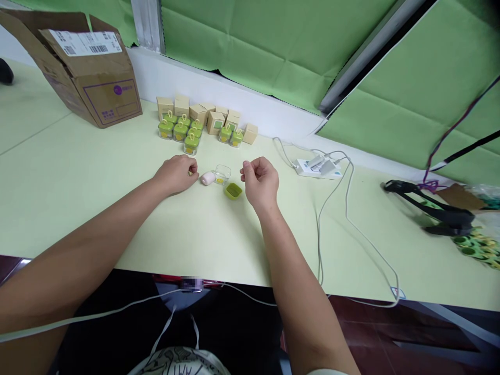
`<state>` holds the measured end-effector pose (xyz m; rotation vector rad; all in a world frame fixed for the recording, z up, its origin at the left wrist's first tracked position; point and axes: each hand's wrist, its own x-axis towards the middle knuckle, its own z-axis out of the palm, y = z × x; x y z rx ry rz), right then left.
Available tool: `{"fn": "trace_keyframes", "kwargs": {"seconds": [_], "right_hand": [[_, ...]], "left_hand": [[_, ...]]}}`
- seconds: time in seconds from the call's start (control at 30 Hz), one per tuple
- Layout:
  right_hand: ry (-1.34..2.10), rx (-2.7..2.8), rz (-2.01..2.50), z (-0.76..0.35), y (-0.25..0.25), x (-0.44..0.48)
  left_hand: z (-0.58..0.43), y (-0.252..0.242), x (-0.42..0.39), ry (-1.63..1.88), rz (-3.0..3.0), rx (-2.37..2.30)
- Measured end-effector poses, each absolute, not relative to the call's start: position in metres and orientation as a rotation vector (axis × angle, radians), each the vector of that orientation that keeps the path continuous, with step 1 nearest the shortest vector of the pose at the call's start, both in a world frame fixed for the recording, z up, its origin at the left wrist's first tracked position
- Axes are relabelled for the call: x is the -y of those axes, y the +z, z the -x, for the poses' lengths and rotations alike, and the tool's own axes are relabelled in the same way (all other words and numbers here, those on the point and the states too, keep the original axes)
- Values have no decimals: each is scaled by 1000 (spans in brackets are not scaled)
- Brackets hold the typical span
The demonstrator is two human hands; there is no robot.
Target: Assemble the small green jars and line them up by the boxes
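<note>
My left hand rests on the table with its fingers curled. Any item inside them is hidden. Just right of its fingertips lies a small pale pink, rounded object, whose kind I cannot make out. A clear square container with a yellow mark stands against it. In front of the container, a green lid sits with its hollow side up. To the right, my right hand hovers with thumb and fingers pinched together. Whatever may be between those fingertips is too small to name.
Several green-lidded clear jars and small tan cartons stand by the wall. A cardboard box is at the back left. A power strip with trailing white cables lies right of centre. A black stand is far right.
</note>
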<state>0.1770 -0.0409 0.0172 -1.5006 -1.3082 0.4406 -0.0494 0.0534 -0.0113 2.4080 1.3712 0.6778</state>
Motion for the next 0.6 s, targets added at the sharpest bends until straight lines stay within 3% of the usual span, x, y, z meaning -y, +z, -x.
{"fn": "trace_keyframes", "kwargs": {"seconds": [0.6], "right_hand": [[306,1153,1545,-171,19,44]], "left_hand": [[47,-4,-48,537,-2425,-1425]]}}
